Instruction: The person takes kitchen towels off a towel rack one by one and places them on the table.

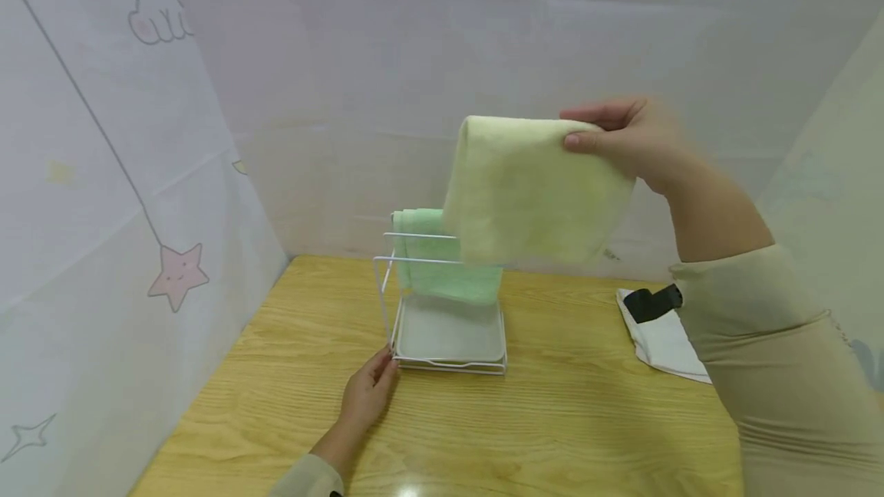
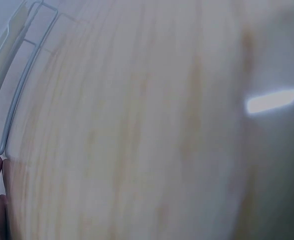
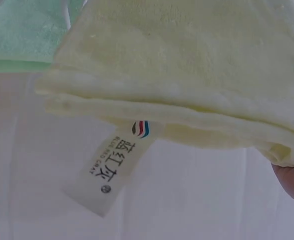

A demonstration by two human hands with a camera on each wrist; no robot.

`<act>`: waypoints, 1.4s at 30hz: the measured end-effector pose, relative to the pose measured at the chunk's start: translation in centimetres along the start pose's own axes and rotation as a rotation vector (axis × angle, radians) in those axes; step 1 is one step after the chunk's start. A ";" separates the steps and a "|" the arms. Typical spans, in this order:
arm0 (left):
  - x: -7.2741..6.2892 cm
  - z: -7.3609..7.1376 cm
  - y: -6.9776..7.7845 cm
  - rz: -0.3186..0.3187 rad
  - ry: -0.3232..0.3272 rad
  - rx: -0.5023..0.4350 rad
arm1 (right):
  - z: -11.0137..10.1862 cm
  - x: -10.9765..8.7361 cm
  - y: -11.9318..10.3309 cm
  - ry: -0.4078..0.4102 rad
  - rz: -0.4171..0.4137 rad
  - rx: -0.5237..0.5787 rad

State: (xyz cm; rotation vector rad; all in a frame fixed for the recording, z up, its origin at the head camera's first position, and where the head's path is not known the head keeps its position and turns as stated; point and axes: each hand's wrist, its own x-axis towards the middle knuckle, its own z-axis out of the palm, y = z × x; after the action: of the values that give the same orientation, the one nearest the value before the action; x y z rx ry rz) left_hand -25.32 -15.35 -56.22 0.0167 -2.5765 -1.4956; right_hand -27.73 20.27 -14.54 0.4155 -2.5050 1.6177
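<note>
My right hand (image 1: 638,136) pinches a folded pale yellow towel (image 1: 535,190) by its upper right corner, with the thumb on the near side. The towel hangs in the air and overlaps the white wire rack (image 1: 383,301) in the head view. A white printed label (image 3: 109,170) dangles from the towel in the right wrist view. On the rack's bars hangs a mint green towel (image 1: 449,278), partly hidden by the yellow one. My left hand (image 1: 366,393) holds the rack's front left bottom corner between thumb and fingers.
A pale tray (image 1: 452,328) sits in the base of the rack, on the wooden table (image 1: 552,420). At the right lies a white cloth (image 1: 666,343) with a black strap-like item (image 1: 652,303) on it. Printed white sheets (image 1: 428,60) stand behind and at the sides.
</note>
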 end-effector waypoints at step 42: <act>-0.1 -0.3 0.2 0.029 -0.005 -0.027 | -4.4 -11.7 16.3 -0.165 0.194 -0.310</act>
State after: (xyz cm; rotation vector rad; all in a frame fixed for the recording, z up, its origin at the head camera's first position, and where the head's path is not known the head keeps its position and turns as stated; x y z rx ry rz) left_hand -25.14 -15.51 -55.90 -0.0277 -2.5487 -1.5220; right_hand -21.61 32.41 -29.92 0.2858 -2.9389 1.2606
